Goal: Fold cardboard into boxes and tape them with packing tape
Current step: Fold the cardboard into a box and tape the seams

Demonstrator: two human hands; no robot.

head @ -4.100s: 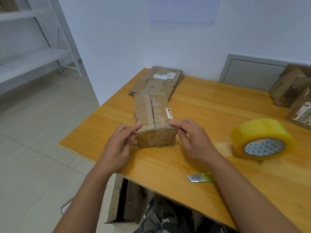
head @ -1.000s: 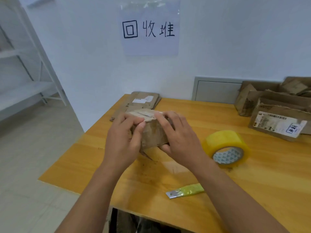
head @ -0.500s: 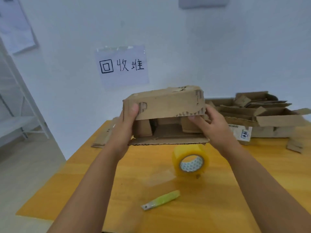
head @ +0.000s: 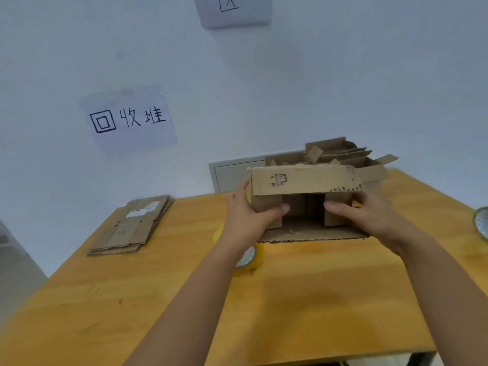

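The box [head: 306, 196] is held up over the table [head: 303, 299], between the two hands. The left hand [head: 248, 223] is curled round its left end, thumb pressed across the left inner flap; the right hand [head: 369, 220] grips the right end likewise, thumb laid on the right inner flap. The box's long axis runs left to right, so each hand has one end, and neither is nearer than the other. The open side faces the wearer: the top flap stands out level above the thumbs, the bottom flap juts toward the wearer below them. The next fold is judged to turn on these two long flaps closing over the short ones.

The tape [head: 250, 257] lies on the table under the left wrist, nearer that hand. A flat stack [head: 132, 228] lies to the left, its white label unreadable. Boxes [head: 340, 154] are piled behind. On the wall a sheet [head: 129, 120] reads "回收堆"; a higher sheet [head: 235, 9] is cut off.
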